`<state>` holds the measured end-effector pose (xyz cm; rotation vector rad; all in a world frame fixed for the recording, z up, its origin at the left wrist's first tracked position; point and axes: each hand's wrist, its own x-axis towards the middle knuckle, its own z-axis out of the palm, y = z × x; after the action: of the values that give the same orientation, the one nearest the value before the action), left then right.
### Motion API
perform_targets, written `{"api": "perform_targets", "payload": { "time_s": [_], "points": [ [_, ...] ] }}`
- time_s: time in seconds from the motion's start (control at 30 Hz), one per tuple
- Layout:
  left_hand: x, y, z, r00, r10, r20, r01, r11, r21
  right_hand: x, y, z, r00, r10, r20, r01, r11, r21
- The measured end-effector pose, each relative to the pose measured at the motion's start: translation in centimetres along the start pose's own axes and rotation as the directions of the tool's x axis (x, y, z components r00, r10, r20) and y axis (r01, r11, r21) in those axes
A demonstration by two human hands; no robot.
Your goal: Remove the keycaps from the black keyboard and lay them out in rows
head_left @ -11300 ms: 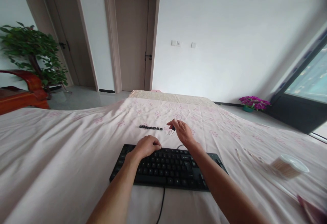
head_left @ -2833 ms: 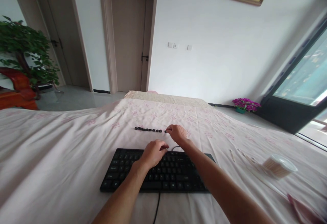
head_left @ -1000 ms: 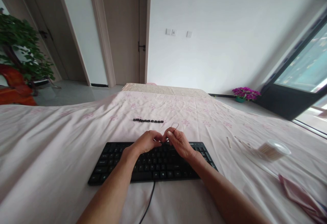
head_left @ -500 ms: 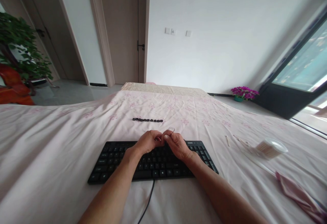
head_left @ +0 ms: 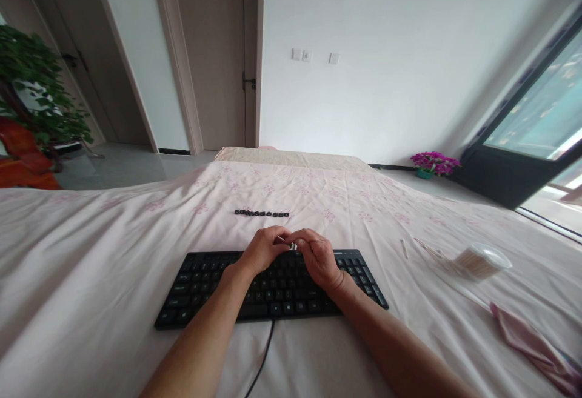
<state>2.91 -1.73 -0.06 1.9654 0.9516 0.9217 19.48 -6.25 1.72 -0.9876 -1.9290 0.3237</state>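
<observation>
A black keyboard (head_left: 254, 312) lies on the bedsheet below both my hands. My left hand (head_left: 265, 248) is closed in a pinch over its far edge; whatever it grips is hidden by the fingers. My right hand (head_left: 319, 260) is closed too, its fingers bent over a thin wire keycap puller (head_left: 293, 246), of which only a small bright part shows between the hands. The fingertips of both hands meet or nearly meet. Past the keyboard, several small black keycaps (head_left: 262, 214) lie in a row on the sheet.
A clear round tub of cotton swabs (head_left: 482, 263) stands at the right, with a few loose swabs (head_left: 404, 249) beside it. A pinkish cloth (head_left: 527, 340) lies nearer on that side. The keyboard's cable (head_left: 265, 355) runs toward me over the wrinkled bedsheet (head_left: 91, 277).
My right hand has turned, so the wire loop that stuck up above its fingers now points down between the hands. My left hand has risen slightly. The keyboard and keycap row stay put.
</observation>
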Motion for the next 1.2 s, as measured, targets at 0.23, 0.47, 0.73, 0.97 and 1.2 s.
{"api": "perform_targets", "payload": {
  "time_s": [0.23, 0.47, 0.73, 0.97, 1.2],
  "points": [
    [0.3, -1.3, 0.1, 0.989, -0.108, -0.101, 0.088, 0.979, -0.184, 1.0, 0.0, -0.4, 0.997, -0.058, 0.042, 0.069, 0.938, -0.34],
    [0.2, -1.1, -0.1, 0.988, -0.11, -0.113, 0.074, 0.956, -0.283, 1.2, 0.6, 0.1, 0.979, 0.144, 0.146, -0.062, 0.887, -0.457],
    [0.1, -1.3, -0.2, 0.988, -0.143, -0.055, 0.133, 0.981, -0.143, 3.1, 2.9, -1.1, 0.939, 0.335, 0.078, -0.259, 0.837, -0.482],
    [0.1, -0.9, 0.0, 0.992, -0.123, 0.035, 0.124, 0.992, -0.01, 7.0, 7.4, -0.7, 0.851, 0.523, 0.035, -0.393, 0.68, -0.619],
    [0.1, -0.8, -0.1, 0.99, -0.13, 0.044, 0.13, 0.991, 0.012, 7.9, 9.4, 0.9, 0.853, 0.519, 0.049, -0.377, 0.679, -0.63]
  ]
}}
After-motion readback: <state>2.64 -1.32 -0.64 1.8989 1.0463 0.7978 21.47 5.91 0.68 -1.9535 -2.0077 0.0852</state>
